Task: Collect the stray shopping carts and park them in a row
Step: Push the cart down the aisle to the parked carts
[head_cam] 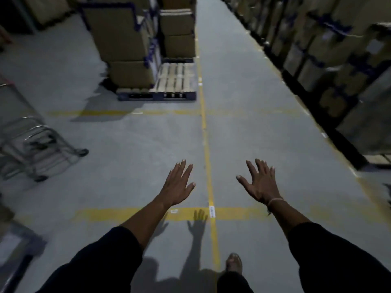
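A metal shopping cart (pixel 31 144) stands at the left edge, blurred, its black wheels on the grey floor. Only its lower frame and part of the basket show. My left hand (pixel 177 185) is stretched out over the floor, palm down, fingers spread, holding nothing. My right hand (pixel 259 182) is held the same way, a thin band on its wrist. Both hands hover in mid-air, well to the right of the cart and apart from it.
A wooden pallet (pixel 173 81) with stacked cardboard boxes (pixel 127 45) stands ahead on the left. Dark racking (pixel 330 66) filled with boxes lines the right side. Yellow floor lines (pixel 208 166) mark a long aisle running ahead. My foot (pixel 233 262) is on the line below.
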A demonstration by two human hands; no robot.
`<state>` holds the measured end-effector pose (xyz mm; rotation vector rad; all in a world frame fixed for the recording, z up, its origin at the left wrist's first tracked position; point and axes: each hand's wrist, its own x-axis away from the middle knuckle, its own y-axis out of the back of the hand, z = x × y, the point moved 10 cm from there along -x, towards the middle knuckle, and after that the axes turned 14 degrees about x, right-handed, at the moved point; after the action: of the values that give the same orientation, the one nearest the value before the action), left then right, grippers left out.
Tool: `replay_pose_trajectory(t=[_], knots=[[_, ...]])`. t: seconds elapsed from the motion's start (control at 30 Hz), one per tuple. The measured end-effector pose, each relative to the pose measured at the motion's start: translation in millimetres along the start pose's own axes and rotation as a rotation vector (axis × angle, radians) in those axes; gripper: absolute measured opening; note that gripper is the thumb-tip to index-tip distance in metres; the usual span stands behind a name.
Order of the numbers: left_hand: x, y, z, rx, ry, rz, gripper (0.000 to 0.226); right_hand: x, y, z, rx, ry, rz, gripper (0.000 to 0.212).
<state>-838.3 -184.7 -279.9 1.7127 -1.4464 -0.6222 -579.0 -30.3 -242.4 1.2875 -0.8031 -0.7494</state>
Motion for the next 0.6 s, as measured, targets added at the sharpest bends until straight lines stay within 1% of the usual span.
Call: replay_pose_trajectory(t=[0.13, 0.27, 0.3, 0.43, 0.47, 0.53, 0.6], knots=[[13, 46, 81, 0.011, 0.145, -0.086, 0.094, -64, -11, 81, 0.005, 0.142, 0.028, 0.114], [11, 88, 156, 0.025, 0.263, -0.167, 0.095, -134, -21, 157, -0.002, 0.270, 0.059, 0.131], [8, 100, 173, 0.032, 0.291, -0.193, 0.094, -153, -23, 175, 0.003, 0.298, 0.068, 0.131], [0, 143, 225, 0.060, 0.413, -0.278, 0.091, -228, -25, 247, 0.041, 0.404, 0.108, 0.111], [-1, 153, 234, 0.067, 0.431, -0.295, 0.092, -244, -23, 266, 0.048, 0.432, 0.117, 0.109], [-4, 177, 256, 0.075, 0.468, -0.338, 0.093, -273, -19, 306, 0.052, 0.493, 0.118, 0.111], [-9, 199, 281, 0.084, 0.515, -0.371, 0.087, -300, -12, 347, 0.064, 0.558, 0.103, 0.110]])
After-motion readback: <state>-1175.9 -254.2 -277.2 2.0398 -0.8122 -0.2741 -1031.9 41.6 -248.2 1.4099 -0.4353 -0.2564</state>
